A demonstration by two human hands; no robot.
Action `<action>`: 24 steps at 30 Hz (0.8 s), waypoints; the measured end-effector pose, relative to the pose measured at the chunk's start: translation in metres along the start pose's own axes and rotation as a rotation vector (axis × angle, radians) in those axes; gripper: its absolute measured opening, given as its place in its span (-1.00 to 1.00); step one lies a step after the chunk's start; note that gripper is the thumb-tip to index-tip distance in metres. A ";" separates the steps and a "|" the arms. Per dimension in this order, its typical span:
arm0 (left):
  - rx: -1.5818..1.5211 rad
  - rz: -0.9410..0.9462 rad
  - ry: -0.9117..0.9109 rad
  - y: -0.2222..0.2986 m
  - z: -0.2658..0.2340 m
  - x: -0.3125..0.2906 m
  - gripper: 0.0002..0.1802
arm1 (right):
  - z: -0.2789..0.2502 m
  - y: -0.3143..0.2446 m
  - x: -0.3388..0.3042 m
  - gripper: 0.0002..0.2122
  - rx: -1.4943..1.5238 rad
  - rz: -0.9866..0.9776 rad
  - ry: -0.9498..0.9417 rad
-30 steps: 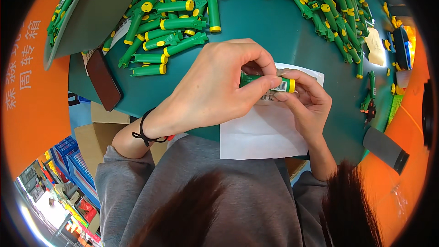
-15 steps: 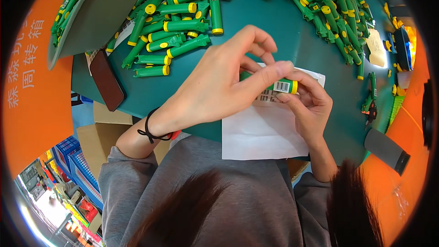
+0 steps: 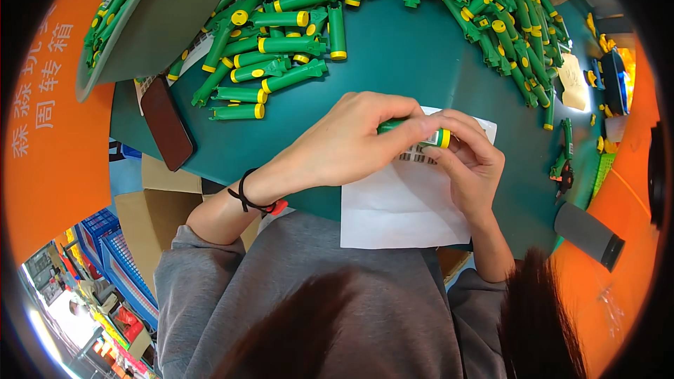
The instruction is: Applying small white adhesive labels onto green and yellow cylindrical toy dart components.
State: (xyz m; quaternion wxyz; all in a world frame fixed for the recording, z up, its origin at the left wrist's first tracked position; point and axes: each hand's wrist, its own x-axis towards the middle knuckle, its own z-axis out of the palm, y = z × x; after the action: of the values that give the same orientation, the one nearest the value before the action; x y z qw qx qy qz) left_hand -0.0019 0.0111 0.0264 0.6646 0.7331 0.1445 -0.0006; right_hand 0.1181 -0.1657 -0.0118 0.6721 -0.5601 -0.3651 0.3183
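Over a white sheet [image 3: 404,214], both hands close on one small green plastic tube [image 3: 434,137] with a yellow end. My left hand [image 3: 368,133] wraps the tube from above, thumb along its side, covering most of it. Around the yellow end are the bent fingers and thumb of my right hand [image 3: 472,158]. A white label shows only in part by my left thumb. Just below the tube, small barcode stickers [image 3: 418,158] sit on the sheet.
Many similar green tubes [image 3: 295,44] lie piled at the back left, and another heap [image 3: 516,38] at the back right. A tilted grey-green tray [image 3: 158,24] stands far left, near a dark brown flat case [image 3: 166,126]. At right lies a grey cylinder [image 3: 588,235].
My left hand has come down, its raised fingers now curled over the tube. The barcode label on the tube, plainly visible before, is mostly covered. My right hand keeps its grip.
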 end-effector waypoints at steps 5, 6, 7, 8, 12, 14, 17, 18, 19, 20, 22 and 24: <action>-0.130 -0.079 0.039 0.001 0.001 -0.005 -0.63 | -0.001 0.004 0.003 -0.57 -0.033 -0.023 -0.026; 0.002 -0.037 0.053 0.004 -0.001 -0.007 -0.66 | 0.000 0.005 0.003 -0.55 -0.043 0.002 -0.034; 0.003 -0.031 0.066 0.005 -0.006 -0.010 -0.66 | 0.000 0.005 0.004 -0.54 -0.053 0.027 -0.044; 0.120 0.110 0.251 0.005 -0.017 -0.015 -0.69 | 0.001 0.001 0.008 -0.54 -0.056 0.020 -0.046; 0.532 0.417 1.192 0.041 -0.125 -0.054 -0.79 | 0.000 -0.010 0.025 -0.54 -0.851 -0.168 -0.002; 0.668 0.311 1.446 0.063 -0.171 -0.071 -0.78 | -0.001 -0.009 0.030 -0.61 -1.101 -0.227 -0.110; 1.552 0.740 1.318 0.036 -0.210 -0.057 -0.77 | -0.003 0.003 0.028 -0.71 -1.026 -0.130 -0.108; 1.365 0.695 1.171 0.030 -0.164 -0.048 -0.76 | -0.003 0.006 0.028 -0.71 -1.029 -0.124 -0.102; 1.286 0.737 0.879 0.014 -0.134 -0.043 -0.78 | 0.001 0.009 0.029 -0.76 -0.923 -0.071 -0.062; 1.016 0.692 0.640 -0.002 -0.087 -0.033 -0.76 | 0.003 0.011 0.030 -0.81 -0.830 -0.010 -0.018; 0.854 0.551 0.460 -0.032 -0.030 -0.017 -0.68 | 0.004 0.011 0.032 -0.83 -0.784 0.021 -0.006; 0.824 0.495 0.393 -0.044 -0.011 -0.013 -0.63 | 0.004 0.009 0.030 -0.85 -0.738 0.055 0.020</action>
State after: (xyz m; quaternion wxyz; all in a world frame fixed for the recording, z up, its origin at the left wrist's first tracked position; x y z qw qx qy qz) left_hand -0.0256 0.0227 -0.0132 0.2615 0.9324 0.0767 0.2374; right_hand 0.1310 -0.1368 -0.0162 0.4195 -0.7775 -0.4334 0.1778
